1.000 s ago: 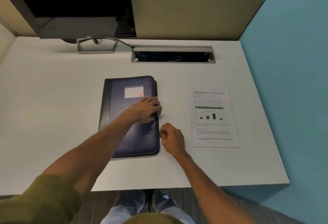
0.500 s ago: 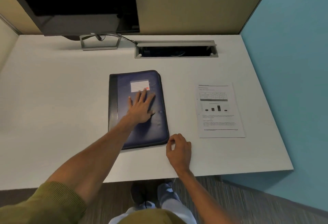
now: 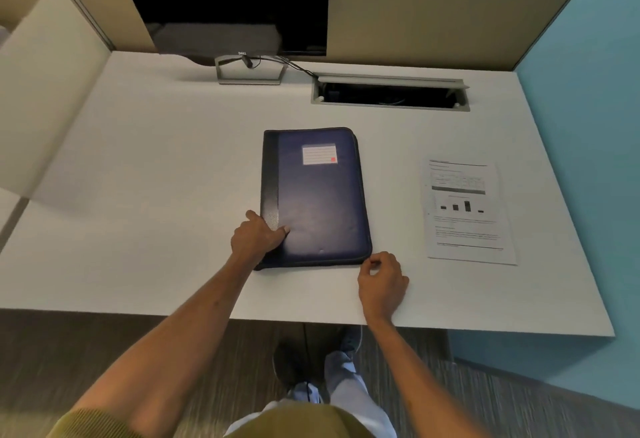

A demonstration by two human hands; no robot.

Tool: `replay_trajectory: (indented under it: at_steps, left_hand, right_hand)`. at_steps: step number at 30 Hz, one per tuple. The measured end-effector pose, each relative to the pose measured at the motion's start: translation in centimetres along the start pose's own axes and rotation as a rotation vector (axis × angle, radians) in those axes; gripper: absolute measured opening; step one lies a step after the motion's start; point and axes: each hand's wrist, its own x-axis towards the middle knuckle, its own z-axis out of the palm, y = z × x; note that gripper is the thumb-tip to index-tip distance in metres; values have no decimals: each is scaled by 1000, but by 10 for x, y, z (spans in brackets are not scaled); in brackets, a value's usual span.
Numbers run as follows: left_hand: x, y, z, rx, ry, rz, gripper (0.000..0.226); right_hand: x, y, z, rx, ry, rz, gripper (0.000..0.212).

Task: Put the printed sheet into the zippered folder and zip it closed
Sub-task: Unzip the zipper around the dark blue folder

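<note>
- Standing at the bottom centre of the frame: legs in pale trousers [image 3: 349, 392] and a dark shoe [image 3: 291, 361] on the grey floor [image 3: 69, 368], under the near edge of the desk.
- Reaching up from the lower left: a bare forearm ending in the left hand [image 3: 257, 237], with an olive sleeve [image 3: 90, 423] showing at the bottom corner.
- Pressing on the lower left corner of the folder [image 3: 317, 202]: that left hand, curled over the spine edge, thumb lying on the cover, other fingers bent down over the outer side; gripping or merely resting, cannot tell.
- Sitting just beside the folder's lower right corner: the right hand [image 3: 382, 281], loosely curled, thumb and forefinger pinched together right at the corner; whether pinching a zip pull, too small to tell.
- Lying flat and closed in the middle of the white desk [image 3: 156, 160]: the dark blue folder, long side running away from the viewer, a white label [image 3: 319, 154] with a red mark near its far end.
- Lying flat to the right of the folder, well apart from it: the printed sheet [image 3: 467, 209], showing a table and a small bar chart, untouched by either hand.
- Gaping beyond the folder, upper right of centre: a cable slot [image 3: 389, 94] with its lid raised.
- Standing at the top centre: a dark monitor [image 3: 225, 1] on a metal foot [image 3: 249, 72], a cable trailing toward the slot.
- Closing off the far side: a beige partition [image 3: 433, 18], a turquoise wall [image 3: 595, 125] on the right.
</note>
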Motion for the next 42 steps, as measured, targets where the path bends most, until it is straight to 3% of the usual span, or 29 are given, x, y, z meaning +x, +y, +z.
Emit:
replay_trajectory:
  at_steps: [9, 21, 28, 35, 42]
  left_hand:
    - [-11, -2, 5, -75, 28, 43, 102]
    - [-20, 2, 6, -194, -56, 48, 86]
    - [-18, -2, 4, -176, -32, 67, 82]
    - [-45, -23, 20, -123, 303, 275, 49]
    - [-76, -60, 50, -105, 497, 380, 22]
  right_hand:
    - [-40, -17, 18, 100, 47, 49, 5]
    - [-96, -69, 66, 142, -182, -102, 6]
    - [-105, -73, 73, 168, -173, -55, 5]
    - [-85, -64, 56, 40, -349, -285, 20]
    - [-47, -69, 33, -94, -282, -529, 16]
